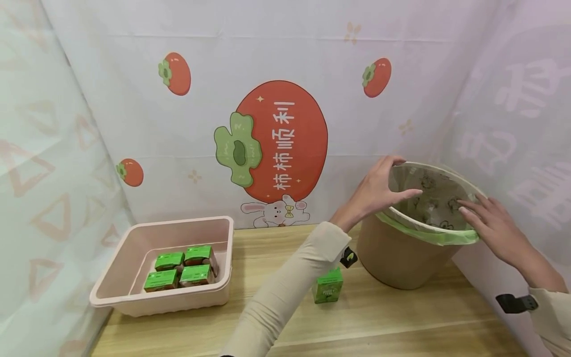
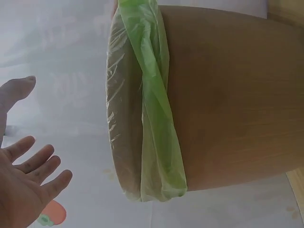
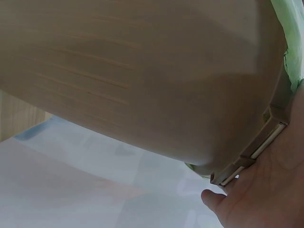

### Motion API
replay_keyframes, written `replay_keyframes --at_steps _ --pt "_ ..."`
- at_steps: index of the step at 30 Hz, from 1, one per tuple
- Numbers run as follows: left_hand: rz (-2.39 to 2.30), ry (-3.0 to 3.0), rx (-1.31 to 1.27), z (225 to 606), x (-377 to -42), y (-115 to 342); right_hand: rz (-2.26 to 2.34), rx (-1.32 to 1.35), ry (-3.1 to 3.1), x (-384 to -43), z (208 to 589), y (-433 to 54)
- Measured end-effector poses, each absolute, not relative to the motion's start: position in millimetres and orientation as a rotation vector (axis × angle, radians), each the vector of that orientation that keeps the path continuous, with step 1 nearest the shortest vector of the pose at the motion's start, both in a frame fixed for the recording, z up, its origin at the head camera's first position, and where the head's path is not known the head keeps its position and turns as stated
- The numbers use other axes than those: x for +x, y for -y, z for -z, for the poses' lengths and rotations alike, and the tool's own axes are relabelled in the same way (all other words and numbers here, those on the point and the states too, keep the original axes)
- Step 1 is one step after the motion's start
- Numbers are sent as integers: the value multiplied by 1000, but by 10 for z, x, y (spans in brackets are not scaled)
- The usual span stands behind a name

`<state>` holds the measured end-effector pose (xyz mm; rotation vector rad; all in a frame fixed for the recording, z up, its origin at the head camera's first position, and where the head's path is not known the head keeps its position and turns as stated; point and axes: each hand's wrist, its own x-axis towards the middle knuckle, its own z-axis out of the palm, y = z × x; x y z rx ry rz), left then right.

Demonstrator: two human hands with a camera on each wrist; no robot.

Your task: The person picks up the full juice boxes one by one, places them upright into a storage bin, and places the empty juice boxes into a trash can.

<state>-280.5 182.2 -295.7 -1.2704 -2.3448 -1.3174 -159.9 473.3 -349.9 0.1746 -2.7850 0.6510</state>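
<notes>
A brown trash bin (image 1: 392, 258) with a pale rim stands at the right, lined with a thin bag (image 1: 441, 238) that folds green over the outside. My left hand (image 1: 379, 186) is spread at the bin's left rim in the head view; the left wrist view shows its fingers apart from the bin. At the opposite rim, my right hand (image 1: 499, 228) rests with fingers extended over the edge. In the right wrist view its palm lies against the rim beside a brown handle (image 3: 256, 147). A small green box (image 1: 327, 287) sits on the table, partly hidden behind my left sleeve.
A pale pink tub (image 1: 111, 292) at the left contains several green-topped boxes (image 1: 196, 275). The wood-grain table (image 1: 276, 327) is enclosed by printed fabric at the back (image 1: 200, 129) and both sides. The bin stands close to the right-hand fabric.
</notes>
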Motion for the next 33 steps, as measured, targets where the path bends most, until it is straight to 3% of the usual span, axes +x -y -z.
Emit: replay_keyframes --at_steps 14,33 --pt "1458 2230 -1246 3360 -2499 -1374 -672 154 2784 -1569 3507 -4749" --pt "1583 2414 -1098 4277 -2400 -805 -686 153 2779 -1589 3496 -4713"
